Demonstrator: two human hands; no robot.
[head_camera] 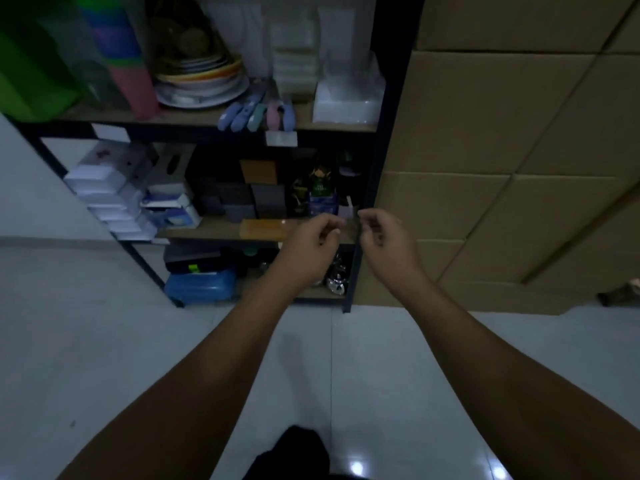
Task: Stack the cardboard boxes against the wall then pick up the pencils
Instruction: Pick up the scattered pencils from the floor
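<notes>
Brown cardboard boxes [491, 140] stand stacked against the wall on the right, right beside the black shelf unit [375, 168]. My left hand [311, 244] and my right hand [388, 240] are raised side by side in front of the shelf's middle board. Their fingers are curled and the fingertips face each other. A faint pale blur lies between the fingertips, and I cannot tell whether either hand pinches anything. No pencils are recognisable in this dim, blurred view.
The shelf unit holds stacked plates [201, 81], pastel-handled utensils [256, 114], white boxes [104, 188], dark boxes [242, 199] and a blue container [201, 285] at the bottom. A white tiled floor [86, 341] spreads below. A green bin [27, 71] sits top left.
</notes>
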